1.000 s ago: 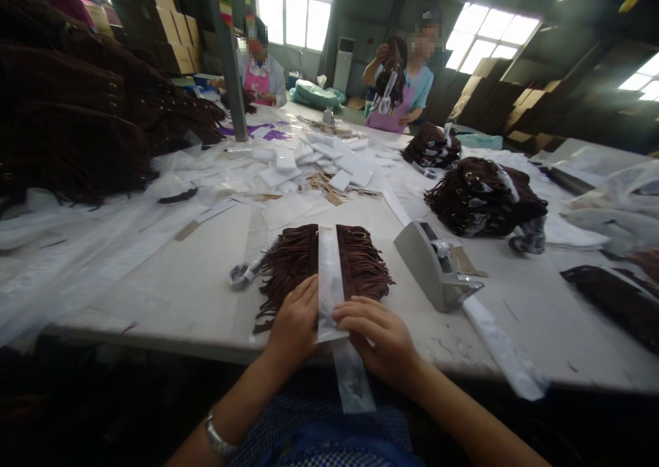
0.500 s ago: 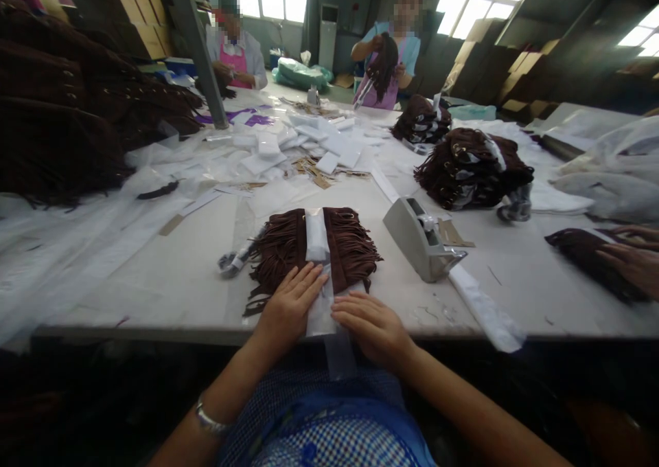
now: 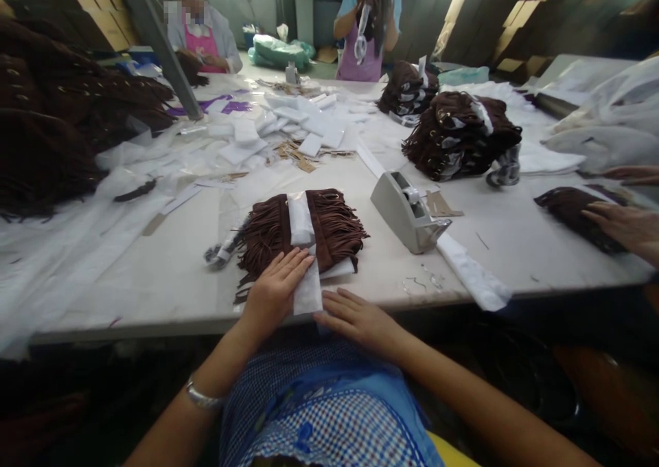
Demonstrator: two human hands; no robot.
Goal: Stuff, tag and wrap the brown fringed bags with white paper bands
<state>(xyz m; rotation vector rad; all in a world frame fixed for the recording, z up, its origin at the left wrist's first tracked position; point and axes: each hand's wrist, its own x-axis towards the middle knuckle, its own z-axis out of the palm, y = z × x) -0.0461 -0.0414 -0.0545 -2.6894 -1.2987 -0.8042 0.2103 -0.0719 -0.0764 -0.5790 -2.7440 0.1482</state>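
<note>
A brown fringed bag (image 3: pixel 337 223) lies flat on the table in front of me, with a white wrap strip (image 3: pixel 301 218) across its middle. My left hand (image 3: pixel 275 285) rests flat on the bag's near side, fingers stretched out over the lower, semi-clear part of the strip. Beside it, my right hand (image 3: pixel 357 321) lies at the table's front edge, its fingers extended and their tips near the strip's right border. Whether the right fingertips touch the strip I cannot tell. Left of the bag is a bundled, plastic-wrapped strap or chain (image 3: pixel 219 254).
A grey tape dispenser (image 3: pixel 406 213) stands right of the bag. Behind it are stacked brown fringed bags (image 3: pixel 463 134). White packets (image 3: pixel 288 117) and clear plastic cover the back and left. At the right, another person's hand (image 3: pixel 625 226) touches a brown bag. A metal post (image 3: pixel 159 41) rises at left.
The view has tilted down and shifted. My right hand has moved slightly down and away from the bag, and a white flap now shows under its near right side. My left hand stays on the strip.
</note>
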